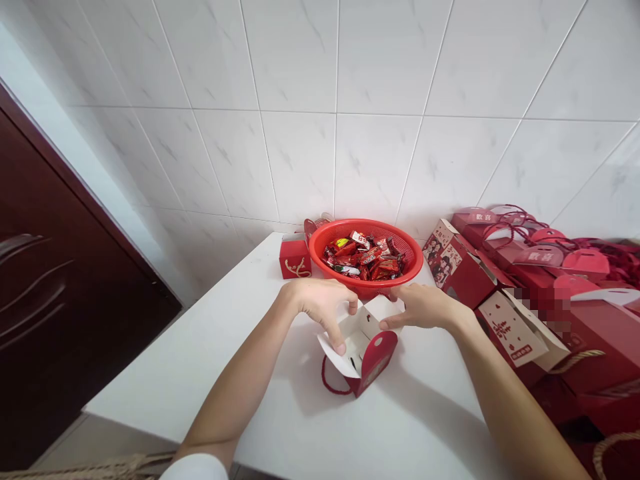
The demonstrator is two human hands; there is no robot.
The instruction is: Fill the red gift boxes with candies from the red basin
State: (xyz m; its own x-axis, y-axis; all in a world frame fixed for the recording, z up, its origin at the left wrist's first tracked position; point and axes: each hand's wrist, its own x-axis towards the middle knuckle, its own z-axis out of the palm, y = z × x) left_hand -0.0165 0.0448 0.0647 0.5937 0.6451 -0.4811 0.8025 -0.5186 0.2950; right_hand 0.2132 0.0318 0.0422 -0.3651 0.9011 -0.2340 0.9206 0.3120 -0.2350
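An opened red gift box (376, 353) with a white inside stands on the white table, its flaps spread and a dark red cord handle (333, 383) hanging at its left. My left hand (323, 303) is at the box's left flap, thumb pressed on the flap's white inner face and fingers curled over. On the other side, my right hand (425, 308) grips the far right flap, thumb on its inner face and the fingers partly hidden behind. Just beyond both hands sits a red plastic basket (415, 263) holding many wrapped candies (367, 255).
A small closed red box (295, 259) with a gold cord stands left of the basket. Many red gift boxes (530, 260) with cord handles are piled along the right. The white table (210, 353) meets a tiled wall (300, 160); a dark door (60, 280) is at left.
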